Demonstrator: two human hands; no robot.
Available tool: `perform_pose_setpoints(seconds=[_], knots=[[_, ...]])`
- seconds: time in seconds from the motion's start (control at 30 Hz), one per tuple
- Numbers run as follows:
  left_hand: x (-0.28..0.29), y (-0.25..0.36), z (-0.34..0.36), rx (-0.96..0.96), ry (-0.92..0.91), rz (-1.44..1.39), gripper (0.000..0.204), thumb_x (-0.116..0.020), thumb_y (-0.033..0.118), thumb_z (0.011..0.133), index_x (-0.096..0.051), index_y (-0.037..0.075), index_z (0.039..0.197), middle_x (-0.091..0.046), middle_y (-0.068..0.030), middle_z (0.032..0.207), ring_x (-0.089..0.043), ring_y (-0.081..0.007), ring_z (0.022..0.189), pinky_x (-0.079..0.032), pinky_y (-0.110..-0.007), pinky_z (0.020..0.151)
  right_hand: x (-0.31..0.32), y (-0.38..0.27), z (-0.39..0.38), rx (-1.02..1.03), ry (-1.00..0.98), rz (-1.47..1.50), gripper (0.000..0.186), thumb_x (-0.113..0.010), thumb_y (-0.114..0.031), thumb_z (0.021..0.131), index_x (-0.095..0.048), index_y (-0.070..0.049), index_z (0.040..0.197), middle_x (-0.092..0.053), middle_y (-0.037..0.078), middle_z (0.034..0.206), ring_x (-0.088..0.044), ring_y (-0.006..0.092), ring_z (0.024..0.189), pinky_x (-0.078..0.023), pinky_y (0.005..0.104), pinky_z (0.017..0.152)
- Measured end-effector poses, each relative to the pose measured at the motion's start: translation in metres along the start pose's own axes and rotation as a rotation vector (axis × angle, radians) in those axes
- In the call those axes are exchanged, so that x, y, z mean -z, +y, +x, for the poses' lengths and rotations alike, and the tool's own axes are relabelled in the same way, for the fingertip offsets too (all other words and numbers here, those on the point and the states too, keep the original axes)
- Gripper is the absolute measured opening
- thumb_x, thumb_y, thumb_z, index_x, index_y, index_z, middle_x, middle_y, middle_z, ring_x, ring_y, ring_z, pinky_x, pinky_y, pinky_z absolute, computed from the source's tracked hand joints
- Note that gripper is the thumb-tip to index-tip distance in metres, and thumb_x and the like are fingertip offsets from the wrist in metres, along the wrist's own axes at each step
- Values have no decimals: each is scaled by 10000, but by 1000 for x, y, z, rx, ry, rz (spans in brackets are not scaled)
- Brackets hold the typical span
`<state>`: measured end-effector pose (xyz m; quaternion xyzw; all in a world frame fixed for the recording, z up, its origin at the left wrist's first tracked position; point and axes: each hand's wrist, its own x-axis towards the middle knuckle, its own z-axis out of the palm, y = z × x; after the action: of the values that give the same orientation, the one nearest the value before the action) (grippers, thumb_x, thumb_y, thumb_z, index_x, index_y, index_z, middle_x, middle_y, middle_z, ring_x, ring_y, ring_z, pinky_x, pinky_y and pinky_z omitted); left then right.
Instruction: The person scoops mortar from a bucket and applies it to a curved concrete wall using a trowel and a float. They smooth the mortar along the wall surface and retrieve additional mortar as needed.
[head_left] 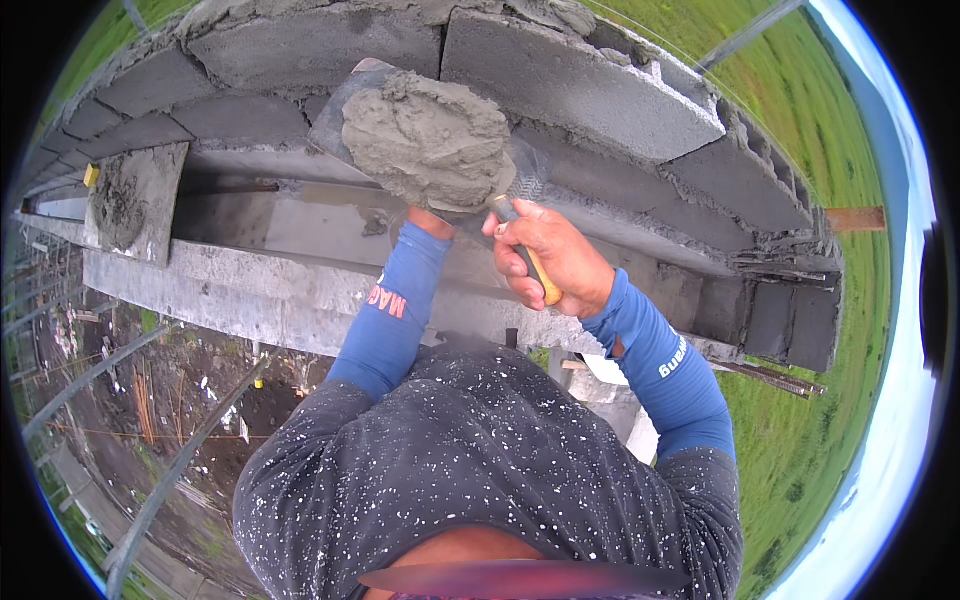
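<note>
My right hand (555,255) is closed round the yellow and black handle of a trowel (548,290). Its blade is at the right edge of a heap of wet grey mortar (425,140), and I cannot make out its full outline. The mortar lies on a flat mortar board (335,122). My left hand reaches under this board and holds it up; only the wrist (432,222) shows, the fingers being hidden. Directly beyond the board rises a wall of grey concrete blocks (570,85).
A trough-like concrete channel (320,215) runs along the wall's foot. Across its left part lies a mortar-smeared board (140,205). Steel bars (775,378) jut out at right. Scaffold poles (180,455) and rubble-strewn ground lie far below left; green grass (820,470) spreads at right.
</note>
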<state>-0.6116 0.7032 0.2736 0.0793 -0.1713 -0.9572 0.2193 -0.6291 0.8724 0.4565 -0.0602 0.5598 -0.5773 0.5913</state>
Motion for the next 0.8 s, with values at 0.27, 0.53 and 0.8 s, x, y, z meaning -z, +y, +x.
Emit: perform_pose_setpoints(seconds=[0.27,0.53,0.8], knots=[[-20,-8,-9,-2,-181,166,616,-359,495,1111,-377,103,1586,-476,-145,1570,-480,-355,1421,-404,-525,1194,29,-17,-26,-53,-21,-4,208,-524,-164,1017,-475,-21,1160,-492,35,649,-451,126,368,-367,283,316],[-49,-19,-2,-83,-355,498,623,-353,497,1113,-372,94,1588,-461,-155,1583,-470,-360,1430,-397,-525,1198,39,-49,-53,50,-48,-48,217,-526,-156,1008,-491,-16,1170,-490,35,643,-445,121,366,-381,285,314],[-68,-45,19,-20,-511,296,615,-360,489,1115,-384,84,1578,-462,-165,1580,-473,-365,1426,-396,-525,1196,62,-111,-74,290,-49,-78,236,-480,-157,1023,-517,-2,1198,-506,22,645,-433,103,350,-400,260,301]])
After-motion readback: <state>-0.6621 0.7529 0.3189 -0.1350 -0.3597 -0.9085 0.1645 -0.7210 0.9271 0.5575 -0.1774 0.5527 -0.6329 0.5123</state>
